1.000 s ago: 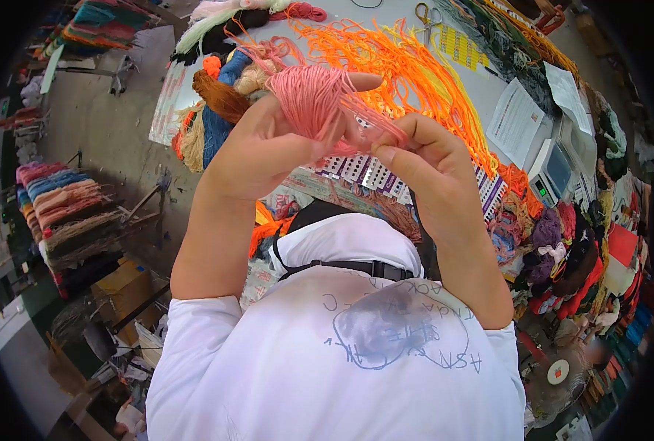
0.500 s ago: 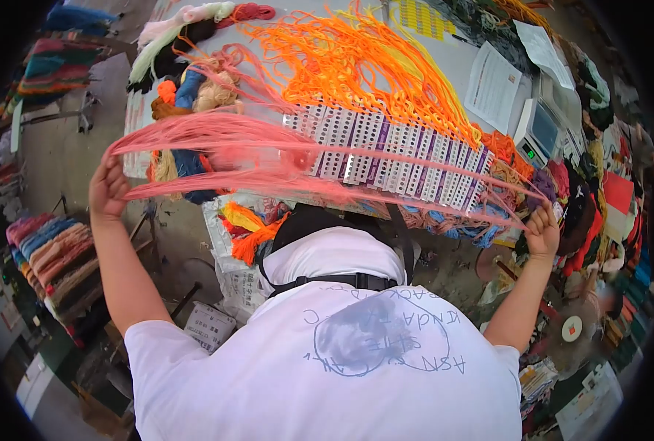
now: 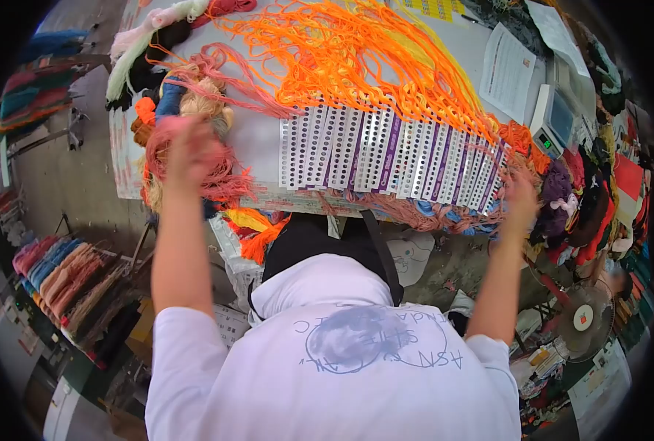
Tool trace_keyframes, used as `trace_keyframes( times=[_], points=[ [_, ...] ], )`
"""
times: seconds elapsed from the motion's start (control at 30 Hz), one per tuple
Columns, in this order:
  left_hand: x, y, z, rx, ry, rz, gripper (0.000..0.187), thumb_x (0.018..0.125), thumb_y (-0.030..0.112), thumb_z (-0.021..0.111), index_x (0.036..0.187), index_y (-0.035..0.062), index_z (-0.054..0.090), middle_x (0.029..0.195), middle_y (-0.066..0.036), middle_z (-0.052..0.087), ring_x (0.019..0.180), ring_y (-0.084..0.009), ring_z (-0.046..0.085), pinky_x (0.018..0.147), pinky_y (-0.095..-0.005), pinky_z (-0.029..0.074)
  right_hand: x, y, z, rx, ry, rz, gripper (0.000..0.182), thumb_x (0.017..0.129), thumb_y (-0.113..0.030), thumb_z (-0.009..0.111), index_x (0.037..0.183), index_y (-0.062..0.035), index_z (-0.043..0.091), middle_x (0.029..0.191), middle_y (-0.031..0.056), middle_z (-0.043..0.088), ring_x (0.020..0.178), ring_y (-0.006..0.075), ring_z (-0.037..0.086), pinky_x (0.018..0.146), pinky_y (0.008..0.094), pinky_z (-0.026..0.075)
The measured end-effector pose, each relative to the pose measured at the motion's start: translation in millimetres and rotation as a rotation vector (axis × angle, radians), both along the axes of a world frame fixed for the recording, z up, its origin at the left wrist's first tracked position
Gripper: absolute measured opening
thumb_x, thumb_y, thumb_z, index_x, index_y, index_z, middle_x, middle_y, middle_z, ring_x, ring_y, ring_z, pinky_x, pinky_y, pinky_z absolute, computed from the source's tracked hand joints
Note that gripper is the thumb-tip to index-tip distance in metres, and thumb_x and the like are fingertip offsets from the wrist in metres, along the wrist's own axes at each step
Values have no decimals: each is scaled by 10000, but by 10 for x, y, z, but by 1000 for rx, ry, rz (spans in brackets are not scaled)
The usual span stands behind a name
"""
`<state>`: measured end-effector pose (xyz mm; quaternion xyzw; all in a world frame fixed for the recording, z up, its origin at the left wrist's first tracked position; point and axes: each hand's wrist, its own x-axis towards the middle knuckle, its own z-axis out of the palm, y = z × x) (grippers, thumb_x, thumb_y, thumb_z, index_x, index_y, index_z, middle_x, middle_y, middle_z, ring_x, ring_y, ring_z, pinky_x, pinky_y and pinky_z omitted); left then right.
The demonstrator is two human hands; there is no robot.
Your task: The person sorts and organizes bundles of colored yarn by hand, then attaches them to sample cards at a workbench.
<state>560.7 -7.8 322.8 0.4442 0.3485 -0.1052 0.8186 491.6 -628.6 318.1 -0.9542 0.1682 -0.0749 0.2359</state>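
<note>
Pink yarn [image 3: 224, 170] touches the left hand [image 3: 193, 156], fingers [image 3: 197, 134] blurred, spread unclear

Soft, even light brightens a white shirt [image 3: 268, 382] while motion blurs the left hand [image 3: 194, 156] and right hand [image 3: 519, 200]; edges curve into black corners.

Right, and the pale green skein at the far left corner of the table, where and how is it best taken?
Probably around the lower half of the pale green skein, with hands coming from its left: it is long and loose there, and the black yarn lies along its right side.
</note>
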Motion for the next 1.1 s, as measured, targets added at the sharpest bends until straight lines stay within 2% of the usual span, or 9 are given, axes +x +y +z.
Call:
trace_keyframes(
  times=[0.03, 0.07, 0.1, 0.17, 0.33, 0.43, 0.6, 0.9, 1.1],
  points=[
    [58, -314, -293, -67, -11, -170, 185, 831, 198, 619, 957, 63, 601, 673, 59, 522, 437, 4, 338, 354, -157, 243, 274, 781, -4, 307, 352, -371, 285, 884, -244, 511, 1098, -93, 625, 965, 114, 636, 889, 220, 567, 773, 347, 430],
    [105, -588, -470, 18, 42, -300, 232, 828, 199, 617, 1011, 57, 620, 784, 14, 607, 475, -16, 414, 370, -165, 294, 169, 1089, -615, 493, -30, 29, 246, 850, -148, 534, 1051, -81, 658, 866, 45, 657, 716, 116, 563, 652, 257, 449],
    [159, -857, -658, 197, 60, -381, 226, 830, 197, 609, 1010, 64, 635, 831, 4, 625, 522, -35, 466, 401, -180, 343, 297, 1622, -711, 729, 175, -146, 219, 853, -157, 532, 987, -70, 682, 813, 37, 647, 689, 85, 551, 630, 231, 443],
    [203, -1246, -1120, 466, 99, -472, 222, 818, 194, 587, 975, 56, 661, 880, -43, 656, 620, -120, 567, 493, -251, 438, 586, 2454, -875, 815, 281, -194, 195, 814, -178, 613, 925, -33, 683, 685, 10, 618, 563, 43, 487, 499, 227, 405],
    [317, -1486, -1732, 935, -82, -750, 270, 720, 183, 559, 874, -25, 639, 785, -259, 610, 774, -389, 604, 713, -416, 468, 896, 3335, -1484, 826, 321, -65, 217, 786, -197, 661, 909, -19, 682, 696, 24, 626, 579, 75, 535, 569, 234, 440],
    [357, -1477, -1814, 871, 71, -793, 241, 715, 165, 561, 839, -28, 633, 767, -258, 609, 763, -382, 606, 701, -411, 467, 962, 3477, -1563, 699, 349, -62, 154, 769, -178, 661, 849, -50, 690, 705, 32, 650, 606, 94, 580, 599, 243, 460],
    [389, -1369, -1845, 451, 158, -708, 196, 797, 153, 634, 829, -41, 641, 671, -42, 594, 562, -90, 533, 470, -274, 419, 956, 3550, -1502, 561, 389, -123, 115, 745, -157, 668, 806, -60, 684, 753, 42, 662, 669, 147, 629, 632, 259, 479],
    [375, -1327, -1911, 539, 45, -751, 205, 760, 129, 634, 881, -36, 636, 690, -50, 613, 570, -118, 554, 513, -277, 455, 704, 3440, -1595, 702, 140, 150, 179, 758, -129, 613, 903, -51, 682, 893, 83, 624, 708, 192, 611, 669, 288, 488],
    [390, -795, -1709, 222, -107, 11, 151, 866, 112, 447, 860, 26, 571, 753, -60, 599, 665, -136, 569, 638, -280, 459, 852, 3150, -1372, 33, 345, 332, 203, 742, -145, 632, 939, -97, 616, 971, 46, 531, 768, 252, 605, 625, 368, 503]
  ],
)
